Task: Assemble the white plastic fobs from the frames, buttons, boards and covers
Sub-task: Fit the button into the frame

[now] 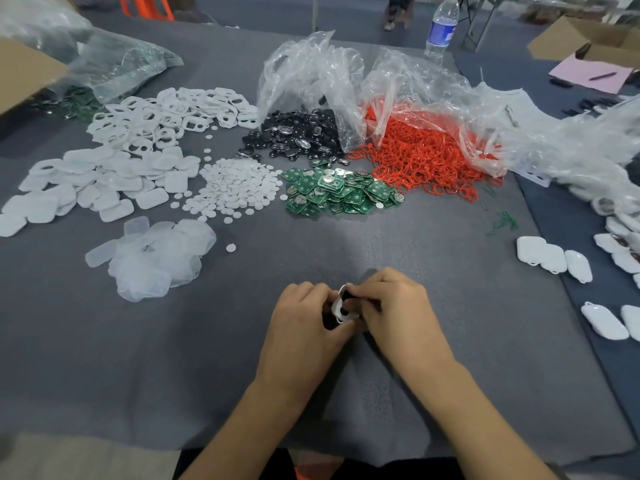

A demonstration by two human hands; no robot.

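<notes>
While both hands sit bunched together low on the grey mat (138, 358), the left hand (304, 317) and right hand (391, 306) each pinch the same white frame (336, 305), with something black showing through its hole. Looks to me like the button-fitting step. Next it probably needs that button seated flush, then a reach forward to the loose green boards (339, 194). Further back, a torn-open clear bag (311, 74) spills black buttons (301, 133), and the second bag (415, 84) beside it spills red rings (422, 154). Can't tell what's in the cardboard box (24, 71) far left.
</notes>
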